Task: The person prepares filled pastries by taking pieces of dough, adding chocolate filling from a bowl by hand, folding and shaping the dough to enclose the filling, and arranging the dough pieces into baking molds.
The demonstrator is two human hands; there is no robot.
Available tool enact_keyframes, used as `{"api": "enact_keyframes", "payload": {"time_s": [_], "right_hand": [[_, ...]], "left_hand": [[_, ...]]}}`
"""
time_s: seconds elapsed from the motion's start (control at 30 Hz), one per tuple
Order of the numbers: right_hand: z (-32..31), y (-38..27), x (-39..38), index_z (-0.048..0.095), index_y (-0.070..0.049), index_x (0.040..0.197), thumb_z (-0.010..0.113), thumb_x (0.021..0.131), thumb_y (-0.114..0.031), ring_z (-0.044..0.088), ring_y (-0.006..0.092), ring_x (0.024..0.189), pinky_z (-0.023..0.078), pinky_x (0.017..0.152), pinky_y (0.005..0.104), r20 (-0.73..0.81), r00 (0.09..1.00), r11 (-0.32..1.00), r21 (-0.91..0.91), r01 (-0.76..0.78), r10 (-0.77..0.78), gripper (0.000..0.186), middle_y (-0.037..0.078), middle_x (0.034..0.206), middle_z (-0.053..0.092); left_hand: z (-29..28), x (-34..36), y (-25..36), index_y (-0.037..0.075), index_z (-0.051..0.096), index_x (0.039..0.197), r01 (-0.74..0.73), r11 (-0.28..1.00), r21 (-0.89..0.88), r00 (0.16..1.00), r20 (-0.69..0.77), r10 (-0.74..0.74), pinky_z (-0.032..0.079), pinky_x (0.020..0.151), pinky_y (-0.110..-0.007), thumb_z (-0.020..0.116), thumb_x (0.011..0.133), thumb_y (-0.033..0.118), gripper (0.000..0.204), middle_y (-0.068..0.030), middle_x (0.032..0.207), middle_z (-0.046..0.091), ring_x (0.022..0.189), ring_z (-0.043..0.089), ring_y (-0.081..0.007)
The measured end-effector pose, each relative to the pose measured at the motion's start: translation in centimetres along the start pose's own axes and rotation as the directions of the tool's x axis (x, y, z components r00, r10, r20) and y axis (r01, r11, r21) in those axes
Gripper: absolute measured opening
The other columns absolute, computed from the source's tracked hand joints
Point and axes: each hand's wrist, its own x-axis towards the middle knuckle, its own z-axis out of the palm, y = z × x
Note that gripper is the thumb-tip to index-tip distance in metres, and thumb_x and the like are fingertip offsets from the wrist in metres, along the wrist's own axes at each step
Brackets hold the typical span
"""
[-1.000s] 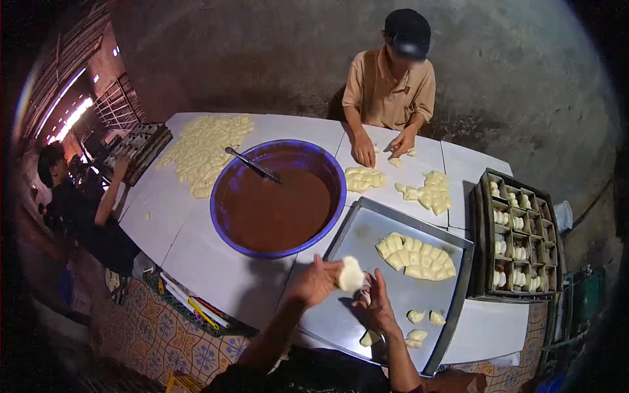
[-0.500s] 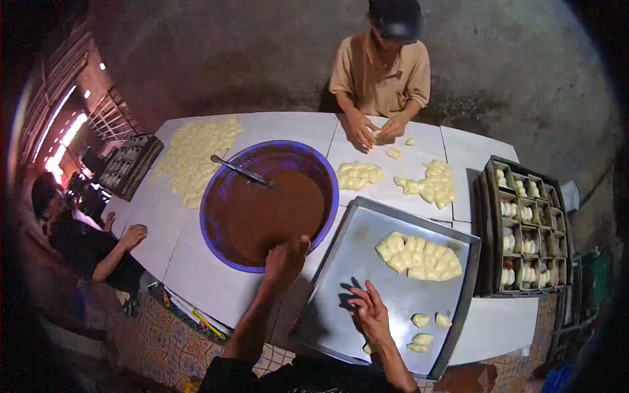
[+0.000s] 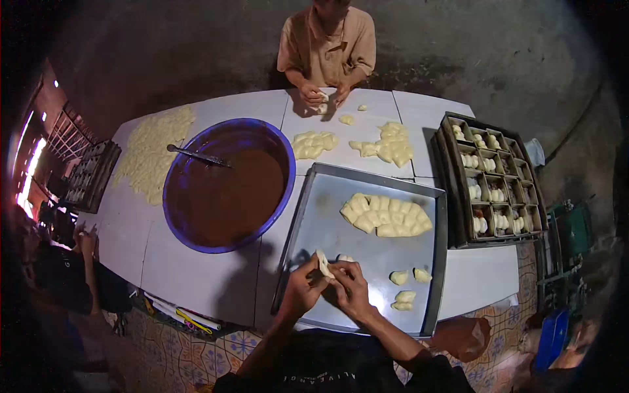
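Both my hands are together over the near left part of a shallow metal tray [image 3: 298, 242]. A pale piece of dough [image 3: 324, 264] stands up between the fingers of my left hand [image 3: 305, 285]. The fingers of my right hand [image 3: 351, 288] pinch the lower side of that same piece. Just beyond the right knuckles another dough piece [image 3: 345, 258] is partly visible. Several small dough pieces [image 3: 405, 298] lie at the tray's near right, and a joined slab of dough balls [image 3: 388, 216] lies farther back.
Left of the tray, a purple basin [image 3: 171, 226] holds brown filling and a metal spoon [image 3: 196, 156]. More dough [image 3: 154, 147] covers the table's far left. A divided mould rack [image 3: 501, 187] with dough stands at right. Across the table, a co-worker [image 3: 327, 56] handles dough; another person [image 3: 69, 275] is at left.
My left hand has moved from the basin to the tray. My right hand, open before, now meets it, and both hold a dough piece. The view has shifted rightward.
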Motion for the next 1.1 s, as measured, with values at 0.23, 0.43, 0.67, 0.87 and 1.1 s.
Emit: {"api": "enact_keyframes", "payload": {"time_s": [0.23,0.43,0.67,0.87,1.1], "right_hand": [[-2.4,-2.1,0.8,0.066,0.002,0.104,0.065,0.084,-0.003,0.06,0.0249,0.104,0.047,0.089,0.0307,-0.109,0.989,0.917,0.396,-0.046,0.097,0.021,0.015,0.114,0.059],[-1.9,-2.2,-0.8,0.067,0.003,0.098,0.064,0.088,-0.01,0.062,0.0189,0.078,0.048,0.07,0.0289,0.059,0.996,0.973,0.218,-0.071,0.06,0.016,0.009,0.084,0.065],[-1.4,0.6,-2.4,0.047,-0.004,0.131,0.058,0.094,-0.014,0.057,0.0119,0.081,0.047,0.067,0.0242,0.457,0.8,0.717,0.396,-0.574,0.389,0.04,0.006,0.115,0.057],[-2.6,2.3,0.3,0.06,-0.001,0.121,0.061,0.084,-0.005,0.062,0.015,0.091,0.049,0.082,0.0289,0.409,0.841,0.847,0.241,-0.473,0.353,0.037,0.01,0.104,0.067],[-1.4,10.8,5.3,0.062,0.004,0.11,0.055,0.081,-0.003,0.062,0.0357,0.096,0.049,0.084,0.0385,0.2,0.94,0.961,-0.055,-0.272,0.278,0.03,0.022,0.109,0.063]], "left_hand": [[1.4,-1.8,0.7,-0.008,0.063,0.107,-0.078,0.993,-0.085,0.996,-0.047,0.075,0.055,0.075,-0.026,0.064,0.09,0.007,0.023,-0.0119,0.1,0.059,0.09,0.064,-0.0179],[2.3,-2.8,-0.4,-0.006,0.062,0.089,0.151,0.915,-0.374,0.968,-0.133,-0.214,0.053,0.068,-0.025,0.065,0.09,0.009,0.016,-0.0063,0.087,0.059,0.079,0.061,-0.0124],[1.5,-3.5,-3.2,0.0,0.042,0.124,-0.116,0.992,-0.05,0.992,0.035,0.118,0.054,0.071,-0.028,0.063,0.087,-0.002,0.043,-0.0112,0.097,0.057,0.084,0.063,-0.0177],[1.4,-2.4,-6.4,0.004,0.038,0.131,-0.167,0.973,-0.161,0.952,-0.284,0.116,0.049,0.078,-0.031,0.058,0.082,-0.003,0.054,-0.0138,0.113,0.052,0.092,0.058,-0.021],[2.8,0.0,-7.4,0.012,0.04,0.133,0.305,0.823,-0.48,0.881,-0.187,-0.435,0.046,0.085,-0.035,0.053,0.092,0.018,0.043,-0.0099,0.108,0.057,0.096,0.058,-0.0214]]}}
